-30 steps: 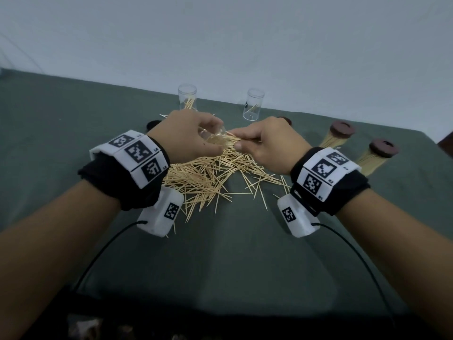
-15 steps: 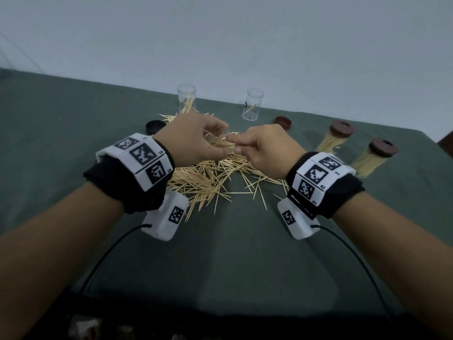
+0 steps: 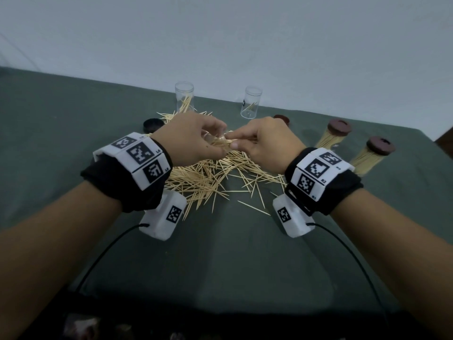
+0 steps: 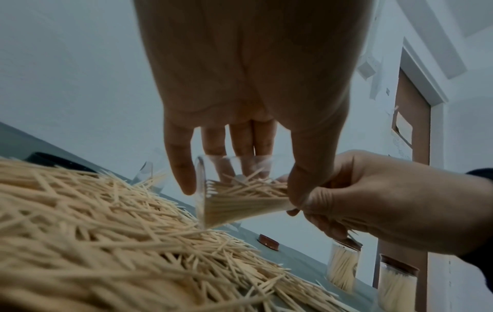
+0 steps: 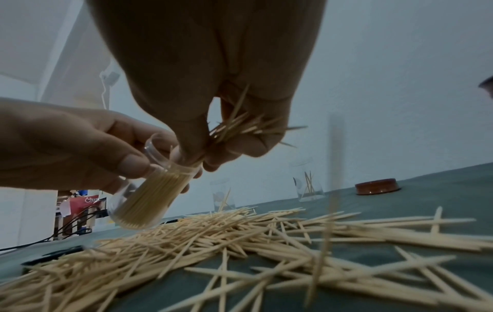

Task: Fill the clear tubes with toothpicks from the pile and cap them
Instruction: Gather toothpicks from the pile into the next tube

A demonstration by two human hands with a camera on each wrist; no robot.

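My left hand (image 3: 213, 141) holds a clear tube (image 4: 234, 198) above the toothpick pile (image 3: 208, 175). The tube is tilted with its mouth toward the right hand and is packed partway with toothpicks (image 5: 149, 190). My right hand (image 3: 235, 143) pinches a small bundle of toothpicks (image 5: 240, 126) between thumb and fingers, with the fingertips at the tube's mouth. In the head view the two hands meet and hide most of the tube. A single blurred toothpick (image 5: 329, 200) shows upright over the pile in the right wrist view.
Two open clear tubes (image 3: 184, 96) (image 3: 251, 105) stand at the back, each holding a few toothpicks. A black cap (image 3: 153, 125) lies left of the pile and a brown cap (image 3: 282, 119) behind my right hand. Two full, capped tubes (image 3: 333, 136) (image 3: 372, 155) lie at the right.
Both hands drifted slightly left and toward me, uncovering the brown cap. They stay joined at the tube's mouth, each with the same grip.
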